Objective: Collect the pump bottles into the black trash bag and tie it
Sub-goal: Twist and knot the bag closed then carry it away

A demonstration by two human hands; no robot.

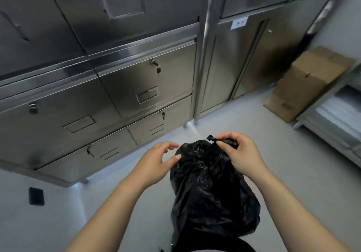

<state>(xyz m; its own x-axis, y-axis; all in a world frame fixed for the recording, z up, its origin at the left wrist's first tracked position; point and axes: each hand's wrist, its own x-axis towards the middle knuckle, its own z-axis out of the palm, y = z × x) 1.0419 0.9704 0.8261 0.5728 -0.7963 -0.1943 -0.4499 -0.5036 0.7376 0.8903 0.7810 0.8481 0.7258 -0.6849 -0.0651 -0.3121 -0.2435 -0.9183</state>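
A full black trash bag (213, 197) hangs in front of me above the pale floor, its top gathered into a twisted neck. My right hand (241, 154) pinches that twisted neck, and a short black end sticks out past my fingers. My left hand (158, 161) hovers just left of the bag's top with fingers spread, its thumb close to the plastic; it holds nothing. No pump bottles show; the bag hides whatever is inside.
Stainless steel locker cabinets (109, 87) with keyed doors fill the wall ahead. A tall steel cabinet (242, 62) stands beside them. Cardboard boxes (304, 81) sit on the floor at right, next to a steel shelf unit (340, 113). Pale floor (273, 146) lies below.
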